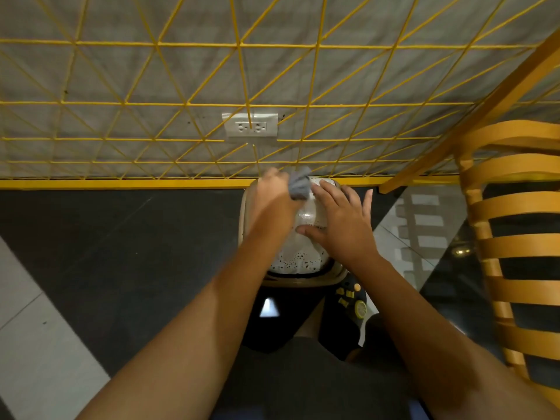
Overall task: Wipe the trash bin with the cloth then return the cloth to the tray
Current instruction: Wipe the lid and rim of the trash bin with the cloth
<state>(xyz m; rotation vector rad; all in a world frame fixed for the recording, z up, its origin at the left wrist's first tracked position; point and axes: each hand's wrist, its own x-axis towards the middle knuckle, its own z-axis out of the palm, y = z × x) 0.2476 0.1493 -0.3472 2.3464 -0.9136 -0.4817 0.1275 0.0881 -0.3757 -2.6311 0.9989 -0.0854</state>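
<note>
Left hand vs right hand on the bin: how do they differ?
The left hand grips the grey cloth; the right hand holds nothing.
The left hand's fingers are curled; the right hand's are straight and spread, flat on the trash bin lid.
The left hand is at the lid's far edge; the right hand sits nearer the middle.
Shared: both are over the trash bin's top.

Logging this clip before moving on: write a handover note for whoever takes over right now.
Left hand grips the grey cloth at the far edge of the trash bin lid.
Right hand rests flat on the lid, fingers straight.
Done: wiping appears under way.
Left: finish wiping, then return the cloth to the tray, which is out of view.
</note>
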